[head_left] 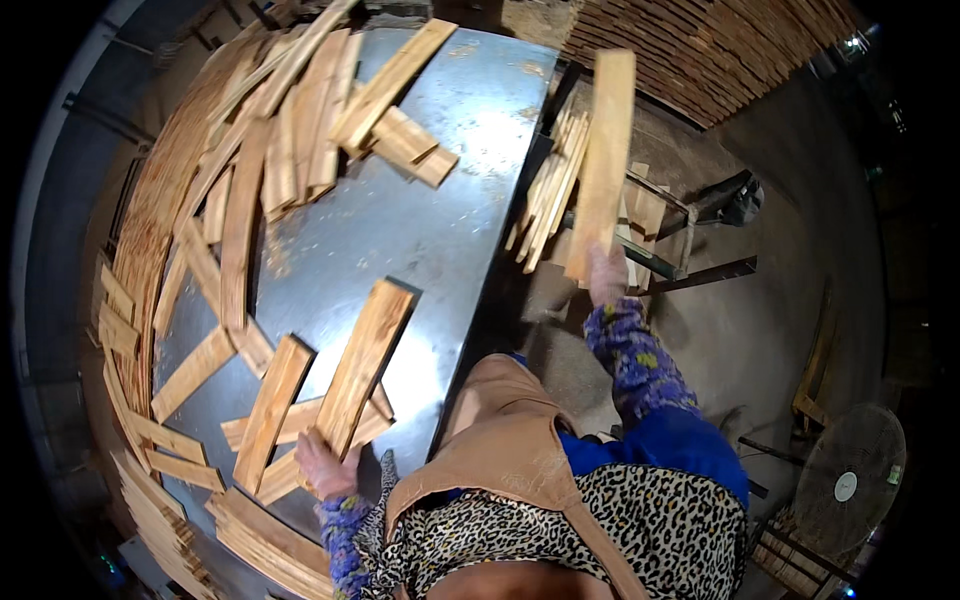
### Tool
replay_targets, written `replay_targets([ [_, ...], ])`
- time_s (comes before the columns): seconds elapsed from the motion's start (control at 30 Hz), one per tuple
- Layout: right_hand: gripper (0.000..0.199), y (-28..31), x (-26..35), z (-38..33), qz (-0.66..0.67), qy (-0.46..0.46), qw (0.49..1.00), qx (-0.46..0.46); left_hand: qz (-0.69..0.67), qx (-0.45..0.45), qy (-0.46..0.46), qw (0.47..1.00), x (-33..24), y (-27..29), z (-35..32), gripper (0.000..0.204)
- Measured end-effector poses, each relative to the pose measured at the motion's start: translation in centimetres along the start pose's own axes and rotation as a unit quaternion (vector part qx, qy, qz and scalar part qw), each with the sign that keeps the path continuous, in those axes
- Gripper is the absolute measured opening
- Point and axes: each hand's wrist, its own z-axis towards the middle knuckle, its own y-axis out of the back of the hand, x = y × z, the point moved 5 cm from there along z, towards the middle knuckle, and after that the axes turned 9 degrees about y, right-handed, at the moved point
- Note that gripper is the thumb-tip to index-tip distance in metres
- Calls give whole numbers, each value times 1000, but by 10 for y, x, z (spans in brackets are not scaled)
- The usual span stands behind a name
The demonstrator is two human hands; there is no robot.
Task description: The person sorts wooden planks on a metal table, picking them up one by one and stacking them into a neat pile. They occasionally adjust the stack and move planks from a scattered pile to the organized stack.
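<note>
In my right hand (607,275) is a long pale wooden board (608,140), gripped by its near end and pointing away from me, off the table's right edge. My left hand (325,467) is at the near end of another wooden board (365,365), with its fingers closed about that end. This second board slants over shorter boards on the metal table (430,250). Just to its left, a similar board (272,405) rests across the same pieces. Part of my left fingers is hidden against the wood.
Loose boards (305,120) lie heaped at the table's far left. Neat stacks (165,200) line its left side. Beyond the right edge, thin strips (555,185) rest by a metal frame (685,240). A round fan (850,480) stands at right; stacked wood (710,50) rises behind.
</note>
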Motion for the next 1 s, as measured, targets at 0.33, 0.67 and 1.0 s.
replay_targets([
  [0.33, 62, -36, -65, 57, -276, -169, 946, 22, 79, 90, 137, 983, 108, 52, -22, 123],
  [0.67, 48, -107, -50, 18, -530, 134, 671, 501, 136, -82, 144, 977, 52, 111, -126, 105],
  [1.0, 42, -119, 128, -245, -407, 77, 330, 848, -237, -25, 461, 855, 95, 163, -176, 83],
])
